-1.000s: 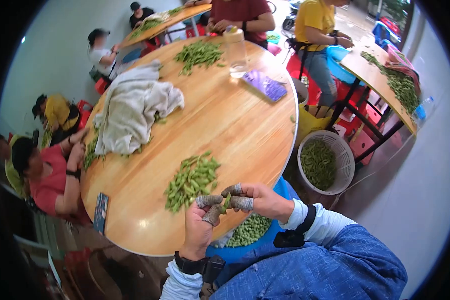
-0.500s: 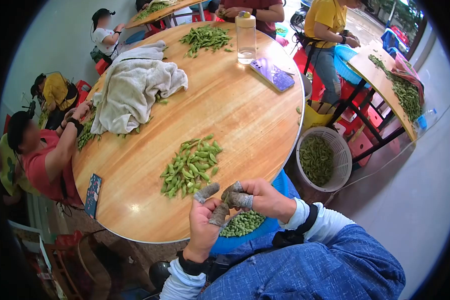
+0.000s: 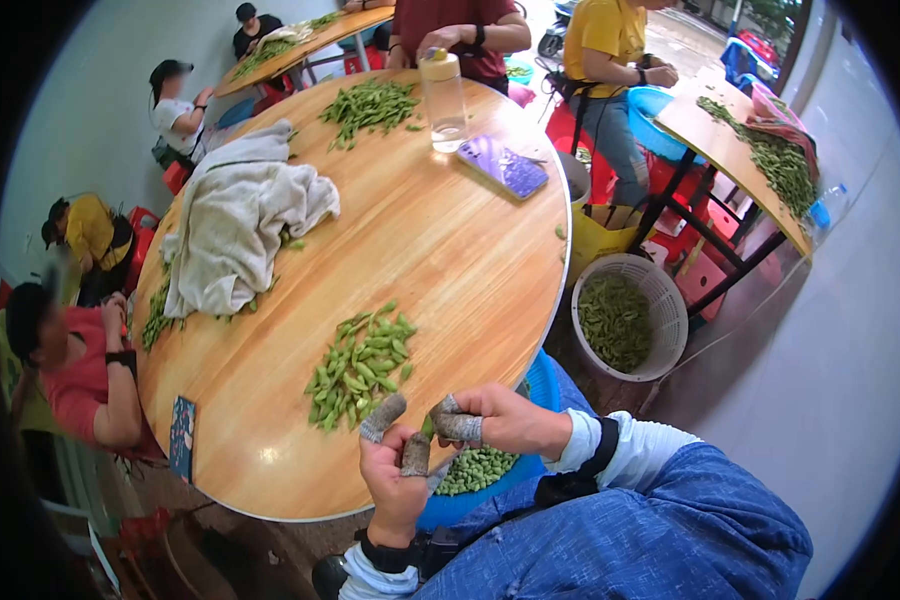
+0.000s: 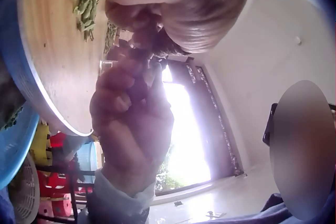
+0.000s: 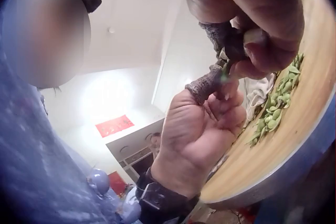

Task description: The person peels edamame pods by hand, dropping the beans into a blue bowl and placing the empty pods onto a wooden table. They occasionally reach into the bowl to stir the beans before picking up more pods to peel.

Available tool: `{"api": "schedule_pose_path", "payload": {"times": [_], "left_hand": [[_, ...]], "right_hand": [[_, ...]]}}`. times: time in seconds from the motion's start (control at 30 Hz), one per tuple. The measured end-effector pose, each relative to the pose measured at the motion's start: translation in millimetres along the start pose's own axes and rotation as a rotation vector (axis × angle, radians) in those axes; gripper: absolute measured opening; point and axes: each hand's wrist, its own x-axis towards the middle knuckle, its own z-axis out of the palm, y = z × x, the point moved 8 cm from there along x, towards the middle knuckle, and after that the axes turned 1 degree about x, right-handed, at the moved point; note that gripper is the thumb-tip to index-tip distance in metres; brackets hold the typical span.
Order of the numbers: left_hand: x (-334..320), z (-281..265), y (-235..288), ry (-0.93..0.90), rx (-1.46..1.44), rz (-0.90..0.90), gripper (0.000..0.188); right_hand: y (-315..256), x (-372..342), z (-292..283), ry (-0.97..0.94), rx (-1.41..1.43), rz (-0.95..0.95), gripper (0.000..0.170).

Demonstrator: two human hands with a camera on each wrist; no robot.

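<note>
Left grip (image 3: 395, 480) and right grip (image 3: 505, 420) have drawn slightly apart since half a second earlier, and a green pod (image 3: 428, 426) now shows between them. Right grip: thumb and finger pinch the pod. Left grip: thumb beside the pod, index finger raised and clear of it; whether this hand also holds the pod cannot be told. Worn grey finger covers (image 3: 459, 428) are seen on both hands. Pod location: near the rim of the round wooden counter (image 3: 450, 250).

Below the hands, partly hidden by the right forearm, a blue basin (image 3: 543, 390) contains green beans (image 3: 475, 470). Just beyond the left grip, a loose pile of pods (image 3: 360, 365) lies on the counter. A patterned dark phone (image 3: 181, 438) lies at the counter's left edge. Right of the counter, a white basket (image 3: 673, 300) holds more pods.

Farther across the counter: a crumpled pale cloth (image 3: 235, 220) with pods at its edges, a purple phone (image 3: 503, 167), an upright clear bottle (image 3: 444, 105) just beside it, and a second pod pile (image 3: 370, 105). A person in dark red (image 3: 450, 40) is at the far rim.
</note>
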Motion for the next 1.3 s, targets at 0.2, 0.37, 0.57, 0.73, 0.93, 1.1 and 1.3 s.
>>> {"api": "schedule_pose_path", "payload": {"times": [0.2,0.37,0.57,0.73,0.93,1.1,1.3], "left_hand": [[-0.2,-2.6,1.5,0.023,0.038,0.054,0.044],[0.7,-2.5,0.2,-0.003,0.003,0.041,0.044],[5.9,-6.0,-8.2,-0.043,-0.034,0.009,0.044],[0.4,-0.7,20.1,-0.027,0.681,0.404,0.031],[-3.0,2.6,25.1,-0.1,0.96,0.436,0.022],[-0.8,-10.7,-2.8,-0.074,0.369,0.121,0.011],[-8.5,-13.6,-35.6,-0.044,-0.291,-0.271,0.014]], "right_hand": [[2.4,5.9,1.9,-0.015,-0.023,-0.078,0.016],[1.4,9.1,4.7,-0.03,-0.045,-0.057,0.016],[7.8,13.5,4.7,-0.007,-0.045,0.019,0.016],[-10.4,15.0,7.1,0.01,0.029,-0.124,0.011],[-6.5,16.9,9.5,-0.072,-0.014,-0.124,0.012],[1.6,22.8,9.7,-0.086,0.064,-0.2,0.014],[-17.1,20.9,13.8,-0.118,-0.272,-0.471,0.014]]}}
